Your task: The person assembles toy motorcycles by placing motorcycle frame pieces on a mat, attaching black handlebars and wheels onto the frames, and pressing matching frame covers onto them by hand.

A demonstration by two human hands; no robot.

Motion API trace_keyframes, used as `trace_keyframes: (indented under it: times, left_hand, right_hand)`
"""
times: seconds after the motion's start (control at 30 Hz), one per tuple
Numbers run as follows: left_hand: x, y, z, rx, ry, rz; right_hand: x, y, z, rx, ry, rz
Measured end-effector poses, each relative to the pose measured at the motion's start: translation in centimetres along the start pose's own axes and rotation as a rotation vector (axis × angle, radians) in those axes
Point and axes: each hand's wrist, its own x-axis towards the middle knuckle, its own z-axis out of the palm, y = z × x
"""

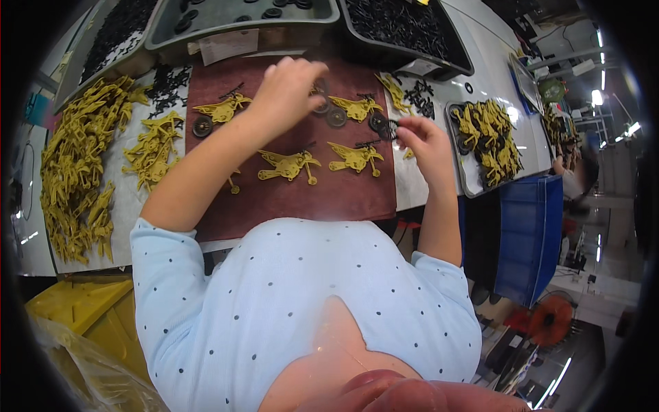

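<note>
Yellow plastic toy motorbike frames lie in two rows on a maroon cloth. My left hand (288, 96) reaches across to the back row, its fingers closed on a dark wheel (320, 89). Just right of it, a back-row frame (357, 108) has another wheel (336, 117) at its left end. At that frame's right end, my right hand (424, 143) pinches a black wheel (388, 129) between thumb and fingers. In the front row lie two frames (288, 165) (355, 158) without wheels; my left forearm mostly hides a third. A back-left frame (223, 108) has a wheel (202, 126).
Piles of yellow frames (79, 165) cover the table's left side. Behind the cloth stand a grey bin (240, 38) of wheels and a bin (412, 65) of small black parts. At right are a tray (473, 189) of yellow-and-black pieces and a blue crate (528, 237).
</note>
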Motion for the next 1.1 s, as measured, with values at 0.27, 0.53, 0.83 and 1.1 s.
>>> trace_keyframes:
  times: [0.27,0.53,0.83,1.1]
  left_hand:
    - [-6.1,6.9,0.7,-0.112,-0.344,0.105]
    - [-6.9,7.2,2.5,-0.022,-0.236,0.139]
    - [-7.2,7.4,2.7,0.002,-0.290,0.095]
    - [-6.8,7.4,2.7,0.093,-0.298,0.130]
  right_hand:
    - [-6.0,4.7,0.3,0.327,-0.112,0.342]
    - [-6.2,5.3,1.6,0.172,-0.091,0.351]
    - [-6.4,3.5,1.8,-0.492,-0.023,0.121]
    - [-5.3,1.9,0.8,-0.355,0.022,0.161]
